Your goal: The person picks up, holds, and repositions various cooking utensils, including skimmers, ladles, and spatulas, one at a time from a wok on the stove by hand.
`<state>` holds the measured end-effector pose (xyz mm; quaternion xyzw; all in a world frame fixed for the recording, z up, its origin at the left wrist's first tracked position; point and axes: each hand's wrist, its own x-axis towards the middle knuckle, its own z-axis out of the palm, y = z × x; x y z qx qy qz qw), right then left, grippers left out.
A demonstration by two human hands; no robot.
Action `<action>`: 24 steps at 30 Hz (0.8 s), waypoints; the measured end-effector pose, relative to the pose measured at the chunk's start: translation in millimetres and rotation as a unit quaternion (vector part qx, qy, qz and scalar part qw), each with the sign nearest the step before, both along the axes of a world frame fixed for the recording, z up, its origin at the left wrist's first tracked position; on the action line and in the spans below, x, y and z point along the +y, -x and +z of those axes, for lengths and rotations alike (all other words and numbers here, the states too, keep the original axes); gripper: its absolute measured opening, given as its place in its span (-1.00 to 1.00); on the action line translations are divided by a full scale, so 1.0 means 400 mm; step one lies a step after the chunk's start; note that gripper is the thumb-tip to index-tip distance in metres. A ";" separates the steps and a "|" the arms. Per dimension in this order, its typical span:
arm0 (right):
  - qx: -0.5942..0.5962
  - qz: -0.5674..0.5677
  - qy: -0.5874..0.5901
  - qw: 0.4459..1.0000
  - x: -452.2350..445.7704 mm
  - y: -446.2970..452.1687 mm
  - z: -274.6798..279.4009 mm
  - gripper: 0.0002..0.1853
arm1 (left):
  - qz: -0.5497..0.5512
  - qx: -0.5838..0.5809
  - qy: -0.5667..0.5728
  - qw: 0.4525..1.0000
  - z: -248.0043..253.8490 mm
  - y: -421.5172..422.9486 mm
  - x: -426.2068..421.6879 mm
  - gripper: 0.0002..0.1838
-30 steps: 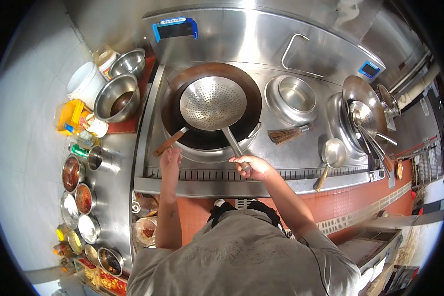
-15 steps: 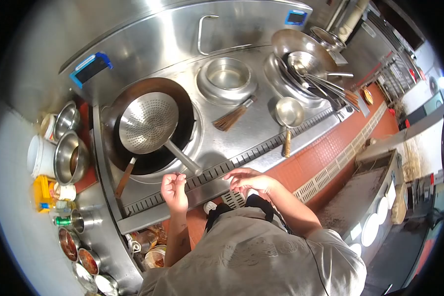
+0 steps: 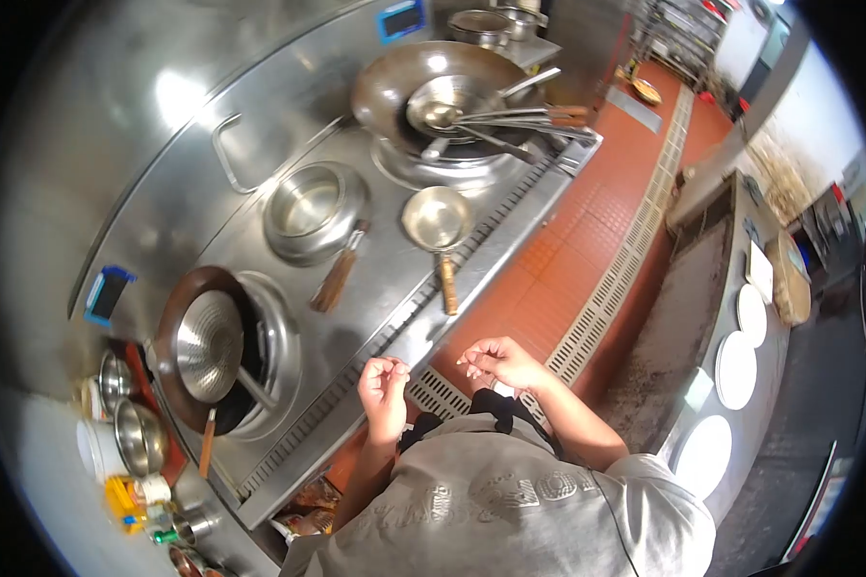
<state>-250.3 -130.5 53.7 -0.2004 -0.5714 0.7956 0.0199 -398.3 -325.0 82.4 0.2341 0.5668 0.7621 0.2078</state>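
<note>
My left hand [image 3: 385, 392] is raised in front of my body near the stove's front edge, fingers curled in, and I cannot make out anything in them. To its right, my right hand [image 3: 498, 363] hovers over the floor with fingers bent but apart, holding nothing. A perforated strainer [image 3: 210, 344] rests in the large dark wok [image 3: 178, 298] at the left, its metal handle pointing toward the front. Nearest the hands on the stove [image 3: 356, 322] are a ladle [image 3: 437, 219] with a wooden handle and a bristle brush [image 3: 333, 281]. Neither hand touches them.
A round pot [image 3: 308, 207] sits mid-stove. Farther back, a second wok [image 3: 380, 82] holds ladles and strainers. Metal bowls [image 3: 140, 438] and a yellow container [image 3: 123, 500] are at lower left. White plates [image 3: 736, 370] line a counter at right, across the red tiled floor [image 3: 548, 260].
The view has turned to the right. My right hand has let go of the strainer's handle, and both hands have drawn back from the wok toward my body.
</note>
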 end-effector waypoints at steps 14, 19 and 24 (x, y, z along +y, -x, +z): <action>0.008 -0.246 -0.057 0.968 0.347 -0.456 -0.013 -0.81 | -0.224 0.024 0.043 0.973 0.009 -0.298 0.531 -0.90; 0.008 -0.331 -0.100 0.938 0.376 -0.531 -0.020 -0.81 | -0.305 0.036 0.062 0.950 0.014 -0.347 0.644 -0.90; -0.011 -0.402 -0.144 0.904 0.408 -0.568 -0.049 -0.87 | -0.355 0.027 0.049 0.933 -0.002 -0.370 0.756 -0.89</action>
